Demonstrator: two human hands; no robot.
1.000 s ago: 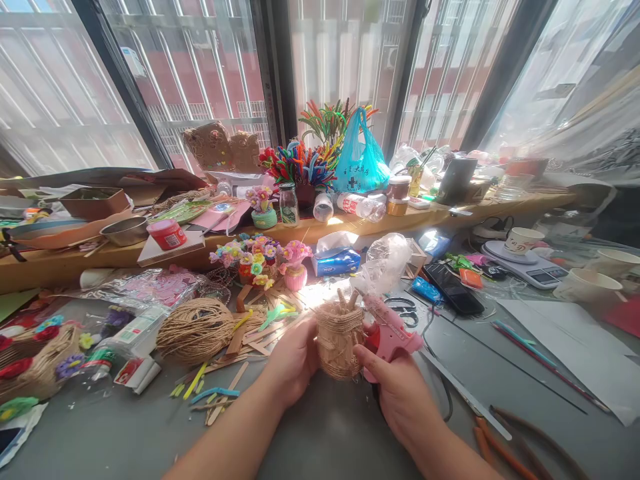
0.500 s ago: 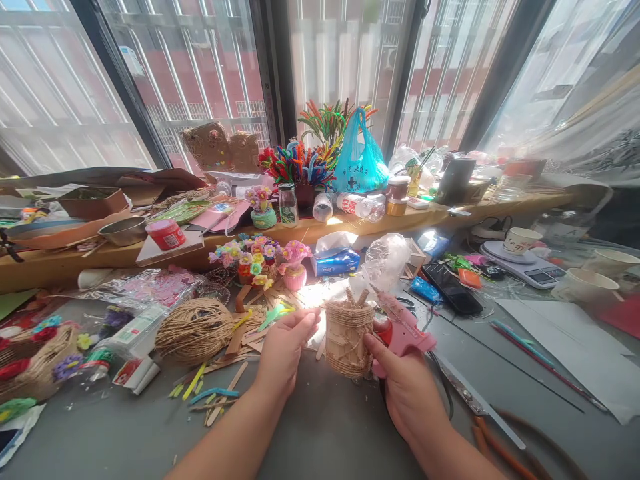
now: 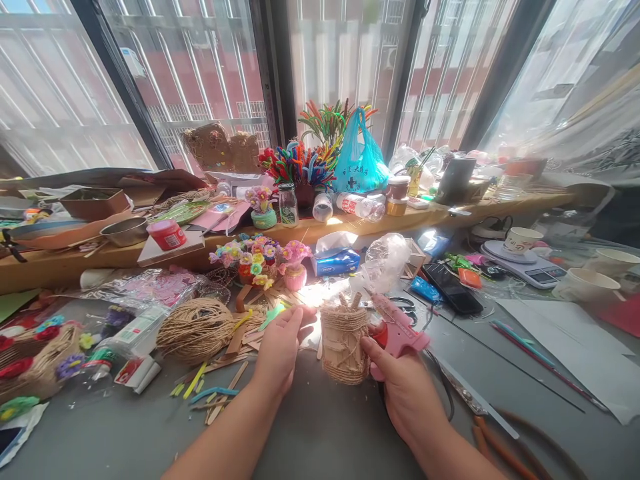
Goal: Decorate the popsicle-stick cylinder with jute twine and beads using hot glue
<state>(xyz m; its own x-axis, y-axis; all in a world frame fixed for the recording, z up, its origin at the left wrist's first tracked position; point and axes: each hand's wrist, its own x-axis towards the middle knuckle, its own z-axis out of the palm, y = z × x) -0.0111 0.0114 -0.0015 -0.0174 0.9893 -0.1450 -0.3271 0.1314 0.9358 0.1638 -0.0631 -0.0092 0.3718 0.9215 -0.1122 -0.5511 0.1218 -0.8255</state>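
Observation:
A small pot [image 3: 345, 343] made of wooden craft sticks and wound with jute twine stands upright on the grey table just in front of me. My right hand [image 3: 405, 393] is closed round a pink glue gun [image 3: 397, 333], and its fingertips touch the pot's right side. My left hand [image 3: 280, 347] hovers just left of the pot, fingers loosely apart, holding nothing. A ball of jute twine [image 3: 195, 328] lies to the left, with loose craft sticks [image 3: 250, 340] scattered beside it.
Scissors [image 3: 405, 308], a black phone [image 3: 453, 288], a kitchen scale [image 3: 525, 263] and paper cups [image 3: 583, 285] lie to the right. Orange-handled pliers [image 3: 505, 440] sit near my right forearm. Flower pots [image 3: 260, 260], a tissue pack [image 3: 336, 260] and a crowded wooden ledge [image 3: 310, 230] stand behind.
My left hand let go of the twine-wrapped pot and drew a little to the left. The pot now stands on the table against my right fingers, which still hold the glue gun.

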